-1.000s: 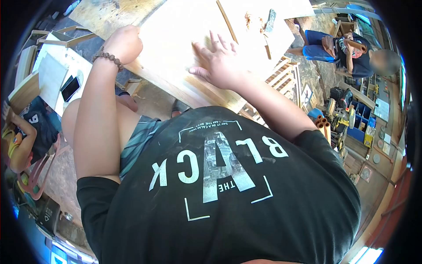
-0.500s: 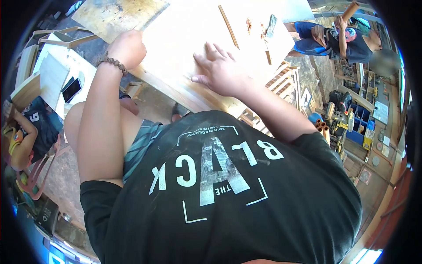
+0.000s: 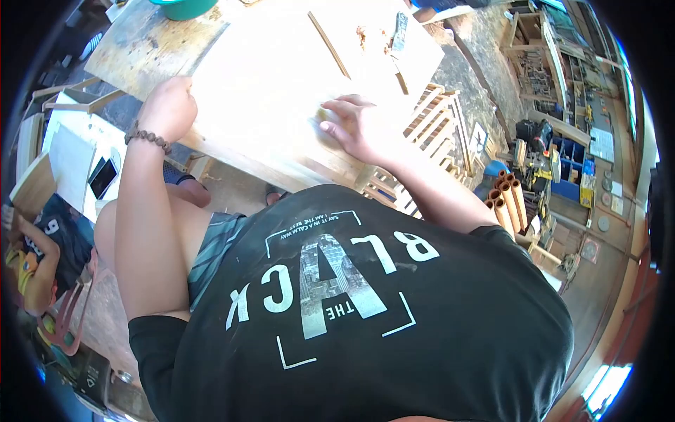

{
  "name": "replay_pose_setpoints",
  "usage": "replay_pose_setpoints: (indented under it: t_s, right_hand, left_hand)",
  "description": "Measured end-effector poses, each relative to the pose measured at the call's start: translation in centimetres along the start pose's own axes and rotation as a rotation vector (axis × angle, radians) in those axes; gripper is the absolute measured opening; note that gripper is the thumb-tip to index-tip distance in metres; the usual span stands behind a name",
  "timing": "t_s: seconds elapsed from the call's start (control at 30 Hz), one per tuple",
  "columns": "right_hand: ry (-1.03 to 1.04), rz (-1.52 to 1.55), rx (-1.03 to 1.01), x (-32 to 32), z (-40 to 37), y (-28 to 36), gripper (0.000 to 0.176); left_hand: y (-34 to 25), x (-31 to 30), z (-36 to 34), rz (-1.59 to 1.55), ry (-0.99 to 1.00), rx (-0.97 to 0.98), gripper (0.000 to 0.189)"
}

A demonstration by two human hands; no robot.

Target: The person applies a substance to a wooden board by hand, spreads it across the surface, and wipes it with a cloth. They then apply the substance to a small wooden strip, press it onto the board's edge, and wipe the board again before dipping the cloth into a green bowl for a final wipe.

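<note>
My left hand (image 3: pixel 169 107), with a beaded bracelet at the wrist, is a closed fist at the near left side of a pale wooden tabletop (image 3: pixel 246 151). Whatever its fingers hold, if anything, is hidden. Over the same top, nearer its right side, my right hand (image 3: pixel 355 130) has its fingers curled in. A small yellowish thing (image 3: pixel 322 114) shows at its fingertips, too blurred to name. Beyond the hands lie a thin wooden strip (image 3: pixel 328 44), curly wood shavings (image 3: pixel 361 36), a bluish-grey handled object (image 3: pixel 399 34) and a short dark stick (image 3: pixel 401 82).
A stained board (image 3: pixel 140 53) adjoins the tabletop at left, with a green basin (image 3: pixel 184 7) on it. Slatted wooden frames (image 3: pixel 429 123) stand at right, near brown tubes (image 3: pixel 508 197). A phone (image 3: pixel 103 177) lies on a white surface; another person (image 3: pixel 53 243) is at far left.
My right hand has gone from flat with spread fingers to curled, a yellowish thing now showing at its fingertips. My view has shifted; a green basin appears, and the person at upper right has mostly left view.
</note>
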State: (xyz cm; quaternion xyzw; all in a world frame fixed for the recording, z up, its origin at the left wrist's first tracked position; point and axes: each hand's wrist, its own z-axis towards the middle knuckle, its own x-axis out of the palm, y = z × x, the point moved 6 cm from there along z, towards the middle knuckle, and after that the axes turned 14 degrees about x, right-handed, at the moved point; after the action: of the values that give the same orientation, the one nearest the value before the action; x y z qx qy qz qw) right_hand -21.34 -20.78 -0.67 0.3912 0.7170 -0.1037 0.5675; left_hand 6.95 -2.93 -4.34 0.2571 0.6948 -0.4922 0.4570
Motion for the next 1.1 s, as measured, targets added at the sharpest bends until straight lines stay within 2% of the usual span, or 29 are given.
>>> replay_pose_setpoints:
  t_s: [0.1, 0.3, 0.4, 0.5, 0.53, 0.63, 0.73, 0.83, 0.93, 1.03, 1.07, 1.1]
  right_hand:
    - [-0.113, -0.056, -0.125, 1.1, -0.4, 0.5, 0.047]
    - [-0.065, -0.028, -0.150, 2.1, 0.5, 3.1, 0.051]
    - [-0.064, -0.064, -0.290, 2.9, 0.9, 6.4, 0.055]
    - [-0.048, -0.173, -0.362, 4.2, 1.7, 9.2, 0.059]
    - [0.032, -0.261, -0.298, 4.8, 2.1, 9.5, 0.063]
    - [-0.031, -0.344, -0.391, 5.9, 1.7, 9.3, 0.068]
    - [0.067, -0.317, -0.474, 5.3, 1.5, 8.8, 0.073]
    - [0.355, -0.150, -0.276, 3.0, 2.6, 9.3, 0.071]
    - [0.111, -0.180, -0.312, 3.9, 3.0, 9.9, 0.067]
    - [0.025, -0.342, -0.356, 5.4, 1.7, 10.5, 0.073]
    - [0.122, -0.331, -0.316, 5.3, 1.8, 10.2, 0.071]
    - [0.125, -0.333, -0.332, 4.8, 1.9, 10.4, 0.070]
  left_hand:
    - [-0.2, -0.4, 0.0, 0.017, 0.056, -0.028, 0.030]
    - [1.1, 0.5, 0.2, 0.023, 0.049, -0.014, 0.028]
    - [1.1, 0.7, 0.0, 0.023, 0.002, 0.006, 0.024]
    - [1.4, 0.9, 0.1, 0.015, 0.002, -0.011, 0.024]
    - [1.5, 0.9, 0.1, 0.016, -0.002, -0.018, 0.024]
    - [1.4, 1.1, -0.4, 0.018, -0.017, -0.030, 0.024]
    - [1.2, 1.0, -0.6, 0.015, -0.030, -0.034, 0.025]
    - [1.1, 0.8, -0.6, -0.016, -0.003, -0.068, 0.025]
    - [0.9, 0.8, -0.5, -0.021, 0.046, -0.084, 0.025]
    - [0.6, 0.4, -0.3, 0.008, 0.048, -0.081, 0.026]
    - [0.7, 0.6, -0.2, 0.012, 0.027, -0.070, 0.028]
    - [0.9, 0.7, -0.2, 0.017, 0.004, -0.061, 0.030]
